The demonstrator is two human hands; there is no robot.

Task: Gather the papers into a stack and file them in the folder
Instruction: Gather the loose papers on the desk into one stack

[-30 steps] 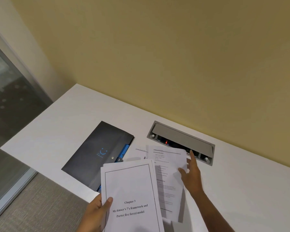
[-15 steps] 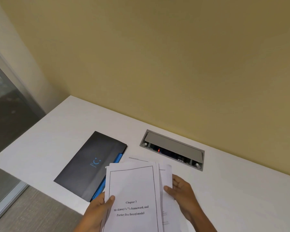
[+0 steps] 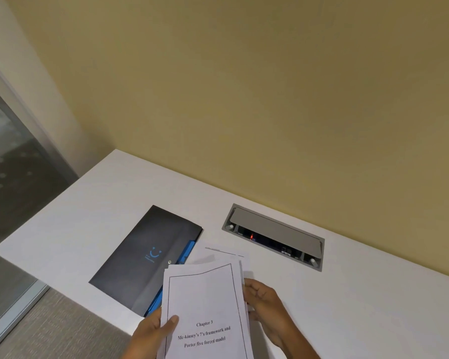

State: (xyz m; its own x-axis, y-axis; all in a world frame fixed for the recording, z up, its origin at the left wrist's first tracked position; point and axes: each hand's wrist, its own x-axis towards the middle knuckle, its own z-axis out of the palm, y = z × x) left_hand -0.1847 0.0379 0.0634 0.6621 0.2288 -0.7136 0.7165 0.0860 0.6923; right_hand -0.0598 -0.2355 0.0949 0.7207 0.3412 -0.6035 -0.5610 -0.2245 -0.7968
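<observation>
I hold a stack of white papers [image 3: 205, 307] above the front edge of the white desk; its top sheet reads "Chapter 3". My left hand [image 3: 151, 332] grips the stack's lower left edge, thumb on top. My right hand [image 3: 265, 304] is closed on the stack's right edge. One more sheet [image 3: 223, 255] lies flat on the desk just beyond the stack, mostly hidden by it. The black folder [image 3: 145, 257], with a blue smile logo and blue inner edge, lies shut on the desk to the left, touching the stack's corner in view.
A grey cable box [image 3: 272, 235] with a raised lid and a red light is set into the white desk [image 3: 360, 294] near the yellow wall. The desk's left edge drops to a grey floor [image 3: 62, 327] beside a glass panel [image 3: 8, 172].
My right hand lifted the sheet from beside the cable box, brought it back and set it against the stack's right side. The stack now looks more even.
</observation>
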